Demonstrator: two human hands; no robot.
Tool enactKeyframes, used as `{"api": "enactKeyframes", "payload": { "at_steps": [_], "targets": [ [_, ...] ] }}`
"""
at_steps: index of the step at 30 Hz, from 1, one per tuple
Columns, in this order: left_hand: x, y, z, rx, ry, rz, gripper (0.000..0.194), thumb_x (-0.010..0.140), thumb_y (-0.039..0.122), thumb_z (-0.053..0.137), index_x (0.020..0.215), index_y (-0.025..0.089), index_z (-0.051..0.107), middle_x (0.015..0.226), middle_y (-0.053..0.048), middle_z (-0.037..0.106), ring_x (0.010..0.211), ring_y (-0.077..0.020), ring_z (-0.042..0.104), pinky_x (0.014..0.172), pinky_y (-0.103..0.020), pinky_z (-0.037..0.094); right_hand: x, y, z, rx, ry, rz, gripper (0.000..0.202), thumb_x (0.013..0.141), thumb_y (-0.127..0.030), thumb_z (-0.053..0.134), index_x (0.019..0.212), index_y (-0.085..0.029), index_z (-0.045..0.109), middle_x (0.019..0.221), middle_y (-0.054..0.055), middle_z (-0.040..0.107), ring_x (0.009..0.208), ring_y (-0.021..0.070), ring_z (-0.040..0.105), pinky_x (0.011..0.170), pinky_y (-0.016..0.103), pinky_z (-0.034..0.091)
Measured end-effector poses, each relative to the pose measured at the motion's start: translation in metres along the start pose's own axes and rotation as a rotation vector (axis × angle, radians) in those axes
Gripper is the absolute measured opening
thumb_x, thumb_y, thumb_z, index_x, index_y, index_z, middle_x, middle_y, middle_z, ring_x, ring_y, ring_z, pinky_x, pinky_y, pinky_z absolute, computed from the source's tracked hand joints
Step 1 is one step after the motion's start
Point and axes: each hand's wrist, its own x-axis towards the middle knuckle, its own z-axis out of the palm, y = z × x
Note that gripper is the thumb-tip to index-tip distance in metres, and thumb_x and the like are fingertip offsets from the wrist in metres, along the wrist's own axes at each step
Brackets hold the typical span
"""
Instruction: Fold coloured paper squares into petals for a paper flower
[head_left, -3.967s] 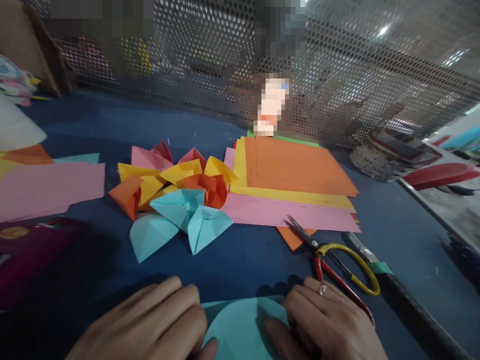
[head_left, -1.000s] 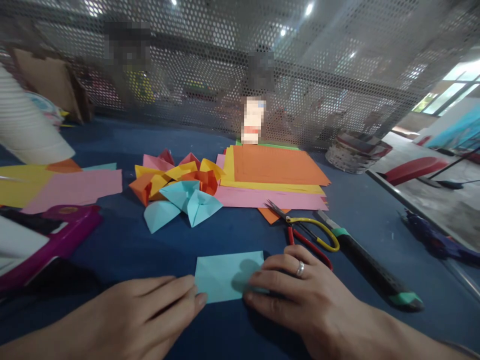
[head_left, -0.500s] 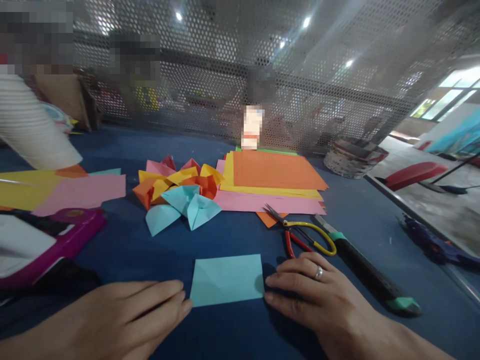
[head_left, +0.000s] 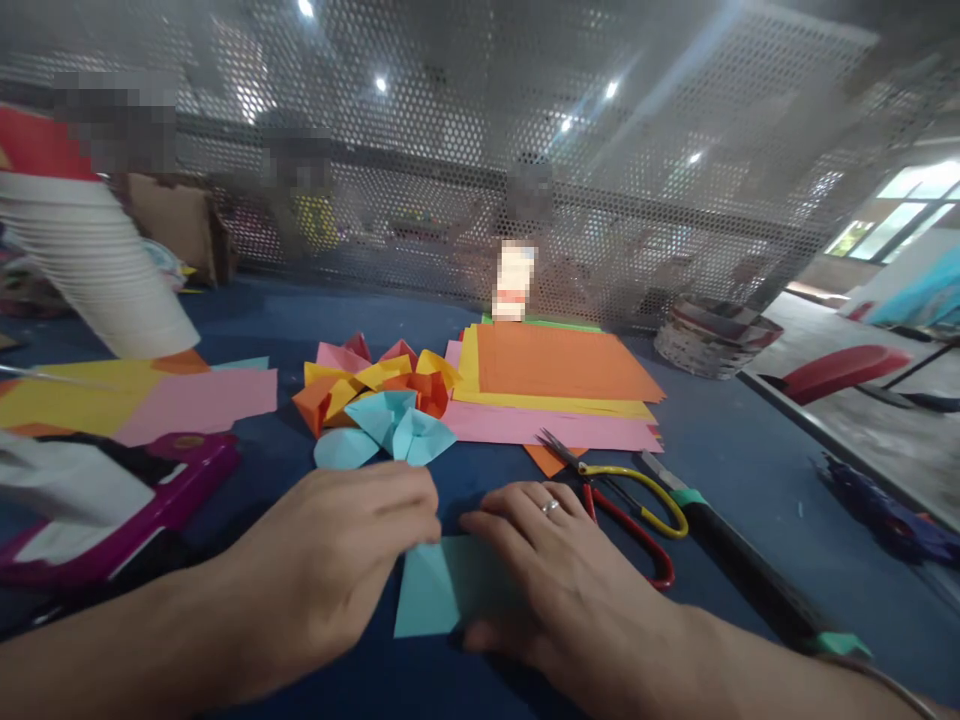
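Observation:
A light blue folded paper rectangle (head_left: 433, 590) lies on the blue table in front of me. My left hand (head_left: 337, 550) has its fingers curled together at the paper's upper left corner, pinching there. Over the paper's right part lies my right hand (head_left: 544, 570), thumb and fingers apart, a ring on one finger; it hides that end of the sheet. Just beyond my hands sits a cluster of folded paper pieces (head_left: 397, 420) in light blue, orange, yellow and pink. Scissors (head_left: 641, 475) with one yellow and one red handle rest beside my right hand.
Stacked coloured paper (head_left: 562, 365) lies at the back. A black and green utility knife (head_left: 750, 555) is at right, near a woven basket (head_left: 716, 340). On the left are a purple tool (head_left: 172, 480), paper sheets (head_left: 210, 400) and stacked white cups (head_left: 105, 260).
My left hand has moved up and right to the paper's upper left corner, its fingers curling. My right hand has slid left over the paper. The view has shifted slightly.

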Motion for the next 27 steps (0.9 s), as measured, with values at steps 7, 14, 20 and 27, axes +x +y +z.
{"api": "enactKeyframes", "payload": {
  "at_steps": [7, 14, 20, 27],
  "targets": [
    [0.011, -0.007, 0.012, -0.559, -0.201, -0.468, 0.019, 0.093, 0.026, 0.045, 0.1, 0.024, 0.063, 0.099, 0.001, 0.066, 0.088, -0.0141, 0.064, 0.078, -0.023, 0.049, -0.001, 0.005, 0.001, 0.066, 0.085, -0.1, 0.026, 0.088, -0.016, 0.059, 0.114, -0.018, 0.057, 0.103, 0.004, 0.063, 0.101, 0.02, 0.054, 0.091, 0.035, 0.039],
    [0.008, 0.0, 0.008, -1.063, -0.449, -0.733, 0.027, 0.086, 0.038, 0.059, 0.106, 0.02, 0.059, 0.089, -0.001, 0.066, 0.078, -0.0172, 0.064, 0.072, -0.029, 0.051, -0.003, 0.002, 0.004, 0.081, 0.339, -0.261, 0.035, 0.102, -0.018, 0.03, 0.094, -0.018, 0.065, 0.087, 0.003, 0.07, 0.095, 0.0146, 0.059, 0.089, 0.032, 0.038],
    [0.007, 0.004, 0.007, -1.44, -0.532, -0.626, 0.04, 0.079, 0.025, 0.068, 0.116, 0.022, 0.051, 0.114, -0.005, 0.06, 0.113, -0.0254, 0.056, 0.095, -0.042, 0.043, -0.004, -0.003, -0.002, 0.018, 0.496, -0.347, 0.031, 0.101, -0.018, 0.039, 0.092, -0.018, 0.068, 0.09, -0.002, 0.075, 0.094, 0.011, 0.063, 0.09, 0.027, 0.041],
    [0.003, 0.01, 0.016, -1.57, -0.547, -0.596, 0.046, 0.078, 0.027, 0.071, 0.12, 0.023, 0.051, 0.111, -0.005, 0.062, 0.105, -0.0239, 0.06, 0.087, -0.037, 0.047, -0.013, -0.011, -0.005, -0.078, 0.584, -0.269, 0.035, 0.101, -0.024, 0.04, 0.083, -0.024, 0.07, 0.096, -0.006, 0.075, 0.096, 0.0096, 0.064, 0.092, 0.024, 0.045]
  ]
}}
